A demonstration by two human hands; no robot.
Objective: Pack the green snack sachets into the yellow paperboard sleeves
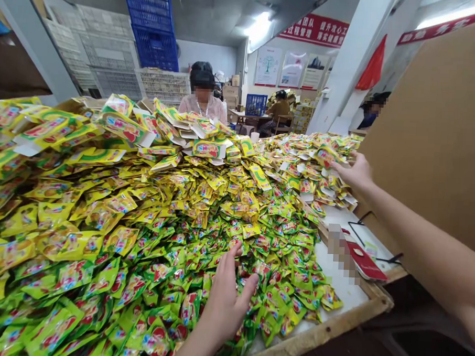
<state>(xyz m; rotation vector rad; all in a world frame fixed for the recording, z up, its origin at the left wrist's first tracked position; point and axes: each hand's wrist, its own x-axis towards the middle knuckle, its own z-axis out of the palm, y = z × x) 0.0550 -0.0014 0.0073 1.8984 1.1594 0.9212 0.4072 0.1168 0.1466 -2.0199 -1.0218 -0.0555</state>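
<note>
My left hand (229,295) is over a heap of small green sachets (154,279), thumb apart from the fingers and nothing visible in its grasp. Beyond and to the left, yellow sachets (114,209) cover the table. My right hand (355,171) stretches out to the far right pile of flat yellow cartons (301,170). Its fingers are spread beside a yellow and red carton (325,155); whether they touch it is hard to tell. More yellow cartons (125,128), several with open white flaps, lie heaped along the back.
A big cardboard sheet (432,118) rises at the right. A red flat object (365,261) and a black wire frame (361,225) lie near the wooden table edge (333,329). Another person (203,100) sits across the heap. Blue crates (154,46) are stacked behind.
</note>
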